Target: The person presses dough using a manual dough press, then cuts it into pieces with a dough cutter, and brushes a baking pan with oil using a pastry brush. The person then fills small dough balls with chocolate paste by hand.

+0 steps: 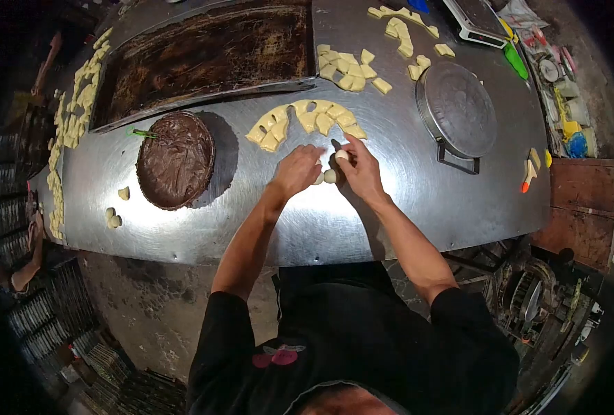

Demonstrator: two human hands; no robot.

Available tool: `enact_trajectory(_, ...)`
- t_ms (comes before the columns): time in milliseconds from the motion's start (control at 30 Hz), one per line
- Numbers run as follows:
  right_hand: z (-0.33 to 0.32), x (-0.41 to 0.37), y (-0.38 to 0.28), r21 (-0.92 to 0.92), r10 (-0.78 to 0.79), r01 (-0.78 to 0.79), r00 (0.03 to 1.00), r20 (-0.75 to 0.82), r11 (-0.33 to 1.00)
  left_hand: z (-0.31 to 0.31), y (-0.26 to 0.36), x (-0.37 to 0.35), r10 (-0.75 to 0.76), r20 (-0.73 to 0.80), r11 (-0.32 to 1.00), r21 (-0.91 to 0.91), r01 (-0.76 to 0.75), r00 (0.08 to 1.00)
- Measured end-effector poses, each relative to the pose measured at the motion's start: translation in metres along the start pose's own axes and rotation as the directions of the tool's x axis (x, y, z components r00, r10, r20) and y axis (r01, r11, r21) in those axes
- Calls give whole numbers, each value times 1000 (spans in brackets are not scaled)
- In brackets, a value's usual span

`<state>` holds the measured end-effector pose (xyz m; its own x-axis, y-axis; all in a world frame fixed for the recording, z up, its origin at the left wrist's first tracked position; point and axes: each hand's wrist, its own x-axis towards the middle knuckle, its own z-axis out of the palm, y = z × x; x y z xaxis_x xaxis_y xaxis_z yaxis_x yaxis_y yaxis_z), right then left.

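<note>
My right hand (pixel 362 169) is closed round a small pale dough ball (pixel 341 155), just above the metal table. Beside it my left hand (pixel 299 169) has its fingers curled at another pale ball (pixel 319 178), partly hidden by the hand. One more dough ball (pixel 330 176) lies on the table between the hands. Beyond my hands a curved row of cut dough pieces (pixel 314 117) rests on the metal. A round pan of dark brown paste (pixel 175 159) stands to the left, with a green-handled tool (pixel 144 133) at its edge. Small dough balls (pixel 114 218) lie near the front left.
A large dark baking tray (pixel 203 55) spans the back left. Round metal scale (pixel 459 111) stands at right. More dough pieces (pixel 348 69) lie at the back and along the left edge. At far left, a co-worker's arm (pixel 30 263) reaches the table; a scraper (pixel 529 176) lies far right.
</note>
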<state>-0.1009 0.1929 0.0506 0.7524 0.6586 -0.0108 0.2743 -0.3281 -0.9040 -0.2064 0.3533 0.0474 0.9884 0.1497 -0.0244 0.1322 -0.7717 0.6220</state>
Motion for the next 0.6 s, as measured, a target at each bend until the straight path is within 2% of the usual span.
enact_trajectory(33, 6, 1, 0, 6, -62, 62, 998, -12, 998, 1, 1, -1, -1, 3, 1000, 4, 1, 1000)
enact_trajectory(67, 11, 2, -1, -40, -86, 86, 996, 10, 995, 2, 2, 0, -72, 14, 995, -67, 72, 997)
enact_trajectory(100, 15, 2, -4, -62, -107, 111, 992, 65, 992, 4, 3, -1, -142, 31, 980, -137, 145, 989)
enact_trajectory(133, 17, 2, -8, -83, -126, 136, 985, 122, 987, 7, 4, -2, -146, 33, 980, -134, 149, 989)
enact_trajectory(200, 18, 1, -5, -71, -115, 125, 985, 127, 990, 8, 2, -3, -100, 34, 979, -177, 105, 994)
enact_trajectory(300, -7, -3, -14, -193, -118, 202, 919, 375, 960, -17, 17, -19, -80, 10, 984, -157, 81, 997)
enact_trajectory(333, -7, -3, -7, -191, -120, 203, 919, 375, 960, -11, 14, -20, -81, 9, 985, -155, 81, 997)
enact_trajectory(400, -3, -10, 3, -211, -256, 359, 881, 398, 909, 10, 10, -24, 35, -42, 990, -132, -40, 998)
enact_trajectory(433, -2, -13, 1, -197, -218, 316, 890, 399, 928, 17, 11, -20, 24, -78, 977, -209, -40, 997)
enact_trajectory(467, -5, -17, 0, -198, -219, 318, 889, 401, 927, 23, 12, -23, 23, -81, 977, -210, -39, 996)
enact_trajectory(533, -15, -29, -15, -189, -82, 162, 925, 370, 969, 13, 34, -27, -105, 12, 869, -485, 97, 994)
enact_trajectory(600, -21, -44, -14, -229, -38, 141, 913, 405, 963, 30, 41, -33, -69, -2, 866, -496, 59, 998)
